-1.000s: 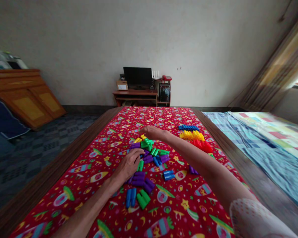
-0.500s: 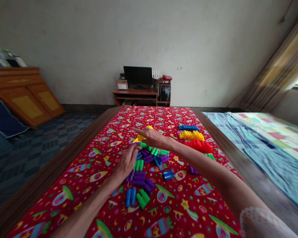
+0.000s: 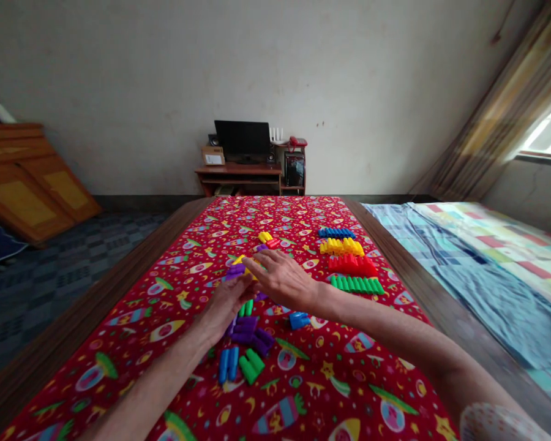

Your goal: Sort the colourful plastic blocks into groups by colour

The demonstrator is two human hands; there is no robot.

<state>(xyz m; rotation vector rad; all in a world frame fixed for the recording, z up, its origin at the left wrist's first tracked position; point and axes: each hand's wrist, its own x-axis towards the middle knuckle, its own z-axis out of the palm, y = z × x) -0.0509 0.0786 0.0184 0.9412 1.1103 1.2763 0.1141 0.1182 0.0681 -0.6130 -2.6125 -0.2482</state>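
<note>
My right hand [image 3: 282, 278] reaches across the pile of plastic toy blocks with its fingers bent. Against its fingertips is my left hand [image 3: 229, 303], fingers drawn together. A yellow block [image 3: 251, 274] shows between the two hands, mostly covered by the fingers. Just beyond lie another yellow piece [image 3: 239, 260] and a purple block [image 3: 236, 271]. Nearer to me are purple blocks [image 3: 245, 329], a blue block [image 3: 228, 365] and a green block [image 3: 251, 366]. Part of the pile is hidden beneath my hands.
At right, blocks stand in rows by colour: blue [image 3: 337, 233], yellow [image 3: 342, 247], red [image 3: 352, 265] and green [image 3: 357, 285]. A single blue block [image 3: 299, 320] lies below my right wrist. A red patterned cloth [image 3: 275, 214] covers the table; a bed [image 3: 454, 257] adjoins it.
My right hand has come back toward me and met my left hand over the pile. The view has turned slightly right, and the green row is now uncovered.
</note>
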